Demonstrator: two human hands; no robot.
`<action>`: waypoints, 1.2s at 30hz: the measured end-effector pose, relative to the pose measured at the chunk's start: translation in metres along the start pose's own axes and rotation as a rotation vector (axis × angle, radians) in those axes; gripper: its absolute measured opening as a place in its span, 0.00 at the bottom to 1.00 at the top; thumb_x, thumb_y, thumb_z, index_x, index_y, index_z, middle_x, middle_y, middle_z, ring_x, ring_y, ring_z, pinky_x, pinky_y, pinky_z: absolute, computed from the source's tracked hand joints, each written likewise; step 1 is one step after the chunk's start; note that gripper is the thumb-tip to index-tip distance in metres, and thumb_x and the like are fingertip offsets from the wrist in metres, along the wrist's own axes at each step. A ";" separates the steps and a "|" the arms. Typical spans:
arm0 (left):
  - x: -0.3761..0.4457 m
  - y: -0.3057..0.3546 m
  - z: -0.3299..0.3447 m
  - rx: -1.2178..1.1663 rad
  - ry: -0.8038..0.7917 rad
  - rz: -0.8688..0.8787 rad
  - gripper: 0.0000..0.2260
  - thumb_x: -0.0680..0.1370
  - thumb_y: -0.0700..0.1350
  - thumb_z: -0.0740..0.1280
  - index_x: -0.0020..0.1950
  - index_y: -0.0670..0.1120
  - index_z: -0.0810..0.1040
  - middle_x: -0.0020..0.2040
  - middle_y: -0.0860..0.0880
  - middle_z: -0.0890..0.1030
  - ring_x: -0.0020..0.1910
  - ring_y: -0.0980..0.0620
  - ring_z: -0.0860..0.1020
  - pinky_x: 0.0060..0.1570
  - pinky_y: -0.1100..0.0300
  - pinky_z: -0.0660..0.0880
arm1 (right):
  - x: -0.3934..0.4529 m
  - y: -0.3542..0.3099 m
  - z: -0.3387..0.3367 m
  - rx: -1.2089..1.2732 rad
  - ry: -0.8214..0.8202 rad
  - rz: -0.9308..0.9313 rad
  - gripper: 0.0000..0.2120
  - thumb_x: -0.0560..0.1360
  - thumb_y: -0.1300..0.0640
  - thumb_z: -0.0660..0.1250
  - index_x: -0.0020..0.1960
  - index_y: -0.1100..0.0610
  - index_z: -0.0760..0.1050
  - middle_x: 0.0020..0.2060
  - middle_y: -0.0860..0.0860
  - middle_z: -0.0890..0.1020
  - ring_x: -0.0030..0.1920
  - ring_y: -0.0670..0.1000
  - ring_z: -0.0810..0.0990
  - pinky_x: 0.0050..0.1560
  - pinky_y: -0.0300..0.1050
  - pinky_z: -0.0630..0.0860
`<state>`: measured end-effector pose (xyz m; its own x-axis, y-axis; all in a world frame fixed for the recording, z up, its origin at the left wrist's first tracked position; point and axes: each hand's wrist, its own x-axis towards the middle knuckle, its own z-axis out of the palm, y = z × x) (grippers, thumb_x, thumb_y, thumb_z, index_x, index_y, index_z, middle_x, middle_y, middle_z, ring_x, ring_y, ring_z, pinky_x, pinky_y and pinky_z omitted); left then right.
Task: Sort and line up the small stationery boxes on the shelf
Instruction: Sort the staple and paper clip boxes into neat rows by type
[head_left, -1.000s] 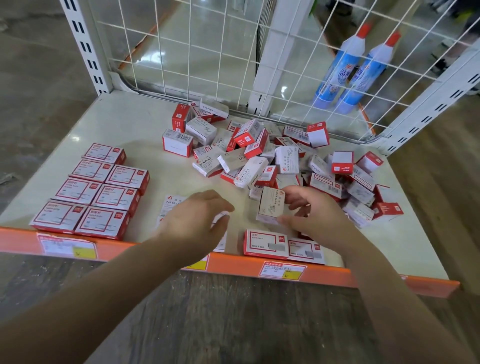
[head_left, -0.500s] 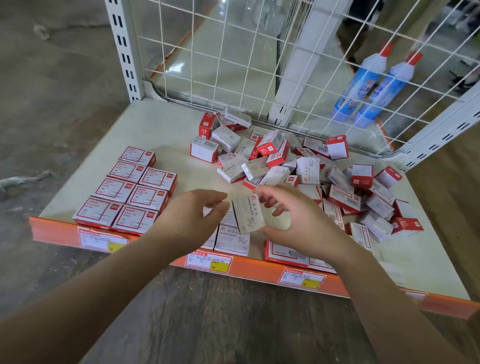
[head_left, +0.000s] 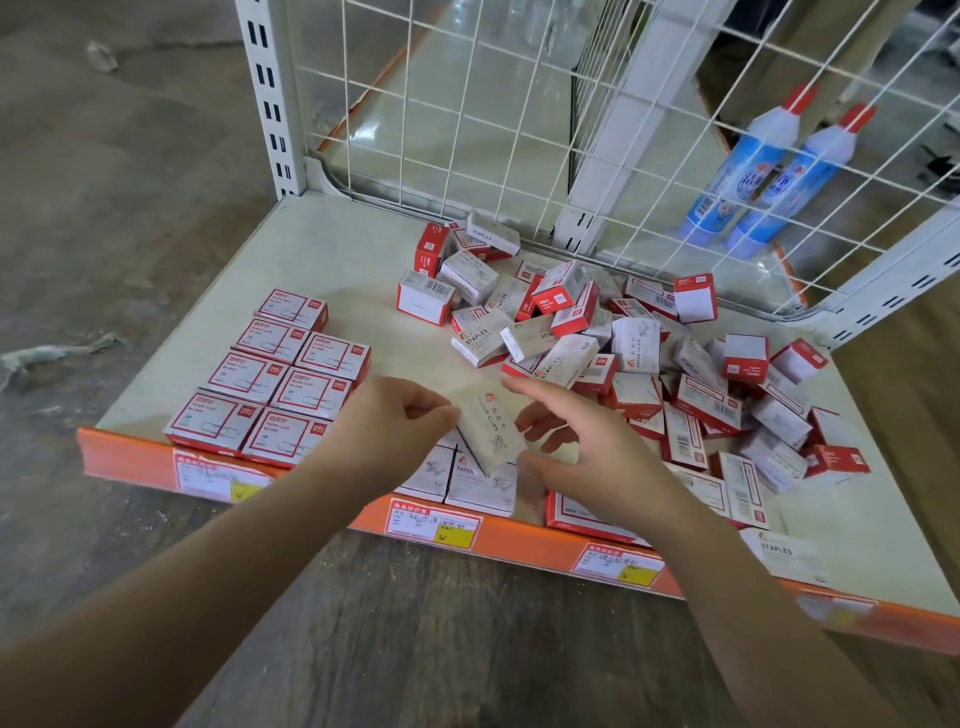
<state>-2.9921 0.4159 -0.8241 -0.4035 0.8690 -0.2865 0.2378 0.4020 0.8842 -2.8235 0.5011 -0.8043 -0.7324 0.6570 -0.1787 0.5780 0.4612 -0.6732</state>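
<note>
One shelf (head_left: 322, 260) fills most of the frame, pale top, with an orange front lip (head_left: 519, 540) running lower left to lower right that carries price labels (head_left: 434, 524). We see a white wire grid back panel (head_left: 467, 104) across the top of the frame and a slotted upright (head_left: 267, 93) at upper left. Behind the grid at upper right stand two blue-and-white bottles (head_left: 769, 171) with red tips.

A loose pile of small boxes (head_left: 623, 338), red and white, sits centre to right of the frame, tumbled at all angles, some overlapping; a few read STAPLES. At left of the frame, a lined-up block of red-bordered boxes (head_left: 275, 379) lies flat in two columns, touching each other and reaching the front lip. Front centre, a couple of white boxes (head_left: 480, 488) lie flat at the lip, partly under our hands; more flat boxes (head_left: 727, 488) sit to their right.

Both hands are together at frame centre on one white box (head_left: 488, 428), tilted, above the flat white ones. Left hand (head_left: 387, 431) pinches its left edge with curled fingers. Right hand (head_left: 582, 447) has its thumb under the box's lower right corner, index finger extended above it, other fingers curled behind. We cannot tell whether the held box touches the boxes beneath it.
</note>
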 end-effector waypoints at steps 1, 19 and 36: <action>0.000 0.000 0.000 -0.027 0.027 -0.014 0.04 0.78 0.46 0.63 0.46 0.49 0.77 0.38 0.56 0.78 0.35 0.60 0.77 0.24 0.75 0.70 | 0.000 0.001 0.003 0.010 0.007 0.025 0.28 0.72 0.59 0.68 0.68 0.41 0.65 0.47 0.38 0.74 0.48 0.40 0.74 0.48 0.34 0.72; -0.005 -0.003 0.011 -0.191 -0.006 -0.065 0.05 0.79 0.43 0.62 0.51 0.51 0.76 0.43 0.57 0.80 0.40 0.59 0.79 0.29 0.72 0.74 | 0.003 0.009 0.014 0.251 0.191 0.025 0.24 0.72 0.63 0.68 0.65 0.47 0.71 0.52 0.41 0.80 0.53 0.38 0.77 0.55 0.34 0.74; -0.002 -0.015 0.012 0.100 0.037 0.121 0.16 0.80 0.44 0.60 0.68 0.49 0.68 0.44 0.61 0.75 0.46 0.59 0.74 0.39 0.71 0.73 | 0.003 0.010 0.014 0.099 0.190 0.018 0.22 0.70 0.57 0.71 0.56 0.38 0.69 0.52 0.39 0.78 0.54 0.40 0.75 0.58 0.42 0.73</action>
<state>-2.9841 0.4118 -0.8410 -0.3988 0.9021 -0.1646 0.3725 0.3234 0.8699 -2.8248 0.4998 -0.8216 -0.6359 0.7695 -0.0594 0.5453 0.3935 -0.7401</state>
